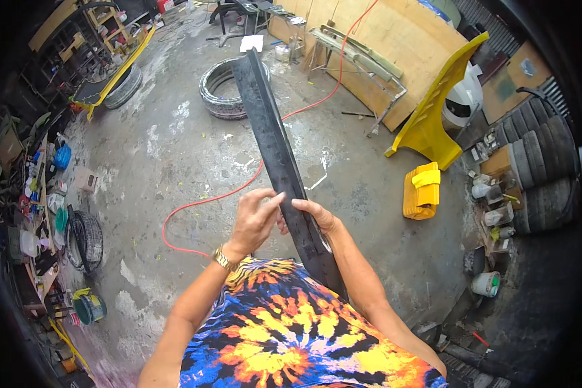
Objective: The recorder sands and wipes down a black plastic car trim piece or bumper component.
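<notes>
A long black car trim panel (275,142), scuffed and dusty, slants up and away from my body, its near end against my shirt. My right hand (320,216) grips its right edge, thumb on the upper face and the other fingers hidden beneath. At the left edge, my left hand (255,220) is closed on the panel. One fingertip rests on its face and other fingertips show just under the edge. A gold-coloured watch (224,258) circles my left wrist.
Across the concrete floor (168,155) snakes a red hose (204,202). A tire (216,90) lies beyond the panel. To the right stand a yellow fender (433,110) and a yellow container (421,194), near stacked tires (537,155). Cluttered shelves (39,220) line the left.
</notes>
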### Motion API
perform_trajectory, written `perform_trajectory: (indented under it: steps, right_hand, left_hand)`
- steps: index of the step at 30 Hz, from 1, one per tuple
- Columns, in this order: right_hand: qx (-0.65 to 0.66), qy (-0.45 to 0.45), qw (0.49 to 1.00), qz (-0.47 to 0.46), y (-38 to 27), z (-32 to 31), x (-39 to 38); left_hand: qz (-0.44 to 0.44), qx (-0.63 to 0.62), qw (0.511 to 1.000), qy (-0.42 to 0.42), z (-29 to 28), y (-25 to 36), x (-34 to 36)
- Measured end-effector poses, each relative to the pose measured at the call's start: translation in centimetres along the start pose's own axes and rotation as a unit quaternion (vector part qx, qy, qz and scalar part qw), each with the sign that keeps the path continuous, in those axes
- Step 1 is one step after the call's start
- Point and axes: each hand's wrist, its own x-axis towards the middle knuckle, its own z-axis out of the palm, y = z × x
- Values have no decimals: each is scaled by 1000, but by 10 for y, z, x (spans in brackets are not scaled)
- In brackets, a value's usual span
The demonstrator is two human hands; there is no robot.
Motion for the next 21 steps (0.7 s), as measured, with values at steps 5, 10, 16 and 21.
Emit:
perform_trajectory:
  steps: [5, 10, 16, 21]
  right_hand:
    - [-116, 68, 989, -53, -17, 22, 43]
    - [-201, 4, 974, -106, -46, 95, 142]
    - [-286, -69, 952, -86, -40, 178, 273]
    - [-417, -89, 896, -126, -13, 265, 389]
  left_hand:
    - [-305, -263, 915, 33, 17, -50, -82]
    - [-324, -298, 893, 91, -9, -79, -43]
    - [-293, -399, 860, 125, -95, -148, -19]
    - [-260, -332, 884, 201, -169, -248, -23]
